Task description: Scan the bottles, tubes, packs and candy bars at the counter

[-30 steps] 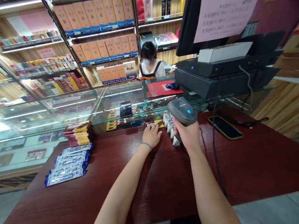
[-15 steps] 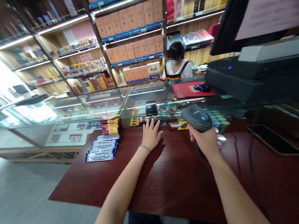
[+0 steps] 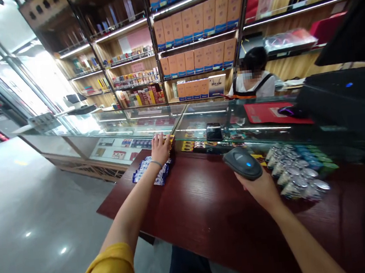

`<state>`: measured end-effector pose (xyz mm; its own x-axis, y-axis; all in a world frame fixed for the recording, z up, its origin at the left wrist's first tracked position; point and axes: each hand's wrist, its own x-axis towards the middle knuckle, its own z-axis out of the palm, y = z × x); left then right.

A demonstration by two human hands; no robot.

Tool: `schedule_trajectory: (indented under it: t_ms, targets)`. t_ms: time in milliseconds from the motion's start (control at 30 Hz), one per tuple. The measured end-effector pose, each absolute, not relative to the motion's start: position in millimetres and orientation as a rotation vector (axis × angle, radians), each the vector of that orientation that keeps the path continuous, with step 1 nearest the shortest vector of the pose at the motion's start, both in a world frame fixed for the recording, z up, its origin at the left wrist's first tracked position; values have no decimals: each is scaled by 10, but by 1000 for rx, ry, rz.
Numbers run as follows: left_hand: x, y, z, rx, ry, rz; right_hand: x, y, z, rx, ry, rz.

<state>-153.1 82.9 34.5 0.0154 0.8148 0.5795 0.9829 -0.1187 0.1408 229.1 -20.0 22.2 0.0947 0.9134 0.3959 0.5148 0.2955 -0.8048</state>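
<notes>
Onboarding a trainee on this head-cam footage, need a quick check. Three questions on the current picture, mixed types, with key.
1. Which hand holds the handheld scanner?

2. True or false: in the picture, the blue-and-white packets lie farther left on the reddish-brown tabletop than the silver-topped containers.

3. The left hand is nearest to which of these?
A) the computer mouse
B) the stack with yellow packaging
C) the red mat

Key:
1. The right hand.
2. True.
3. B.
</notes>
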Motion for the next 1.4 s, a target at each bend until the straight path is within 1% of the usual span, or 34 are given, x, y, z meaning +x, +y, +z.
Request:
schedule_trajectory:
  t_ms: [133,267,367,433,500,567,667,833,900,933,1000,1067,1167,1400]
  targets:
    - [-1624,916,351,-2087,-1787,-753,2267,-197,214,-1391,-1558,621]
    - [-1674,876,331,-2122,-1735,-710,2264,-194,237,-1402,-1543,641]
    - [-1694,813,357,-2119,-1736,-739,2262,-195,245,-1404,-1539,641]
    - [-1675,770,384,-2113,-1758,-821,2265,-192,241,-1403,-1537,643]
    - [-1602,727,401,-2080,-1787,-1020,2270,-184,227,-1398,-1528,639]
    - [-1458,690,397,-1974,-1829,-1364,2277,-175,210,-1392,-1517,631]
    - [-1118,649,345,-1641,-1874,-2045,2284,-173,192,-1391,-1515,614]
    - [-465,574,147,-1074,-1790,-3247,2283,-192,197,-1469,-1534,581]
    - [-282,524,42,-850,-1734,-3639,2277,-197,211,-1501,-1569,574]
    - [-219,497,-9,-726,-1703,-3777,2270,-201,223,-1510,-1601,584]
    - [-147,448,-96,-494,-1650,-3936,2246,-216,255,-1524,-1694,629]
    - [-127,412,-155,-393,-1606,-4001,2210,-243,291,-1528,-1809,674]
    - [-139,385,-188,-436,-1542,-4034,2149,-288,314,-1499,-1948,676]
    - [-158,367,-201,-507,-1529,-4039,2110,-282,215,-1480,-2123,560]
